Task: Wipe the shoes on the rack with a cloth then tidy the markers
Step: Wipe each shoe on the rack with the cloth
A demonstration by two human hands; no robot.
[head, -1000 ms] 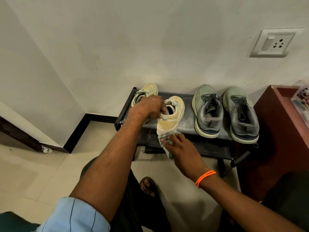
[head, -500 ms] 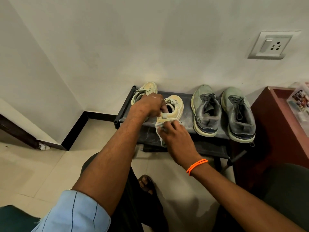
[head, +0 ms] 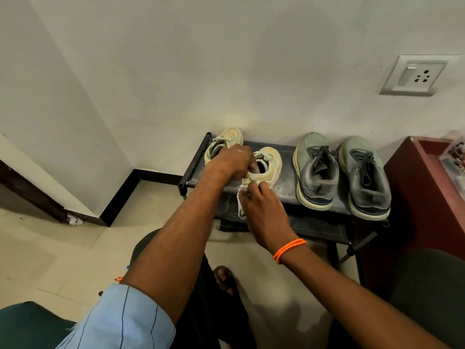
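The black rack (head: 286,182) carries 4 shoes, 2 cream and 2 dusty grey-green (head: 315,170), and the left hand (head: 232,162) curls into the collar of 1 cream shoe (head: 268,167) at the front edge while the right hand (head: 261,205) pinches 1 whitish cloth (head: 240,202) against its heel.

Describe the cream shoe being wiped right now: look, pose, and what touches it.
The cream shoe is a low, pale yellowish sneaker with a lighter sole and a strap fastening, looking soiled. It sits on the black rack's dusty top shelf, toe toward the wall, heel at the front edge. The left hand grips its collar, fingers inside the opening. The right hand presses a whitish cloth against its heel.
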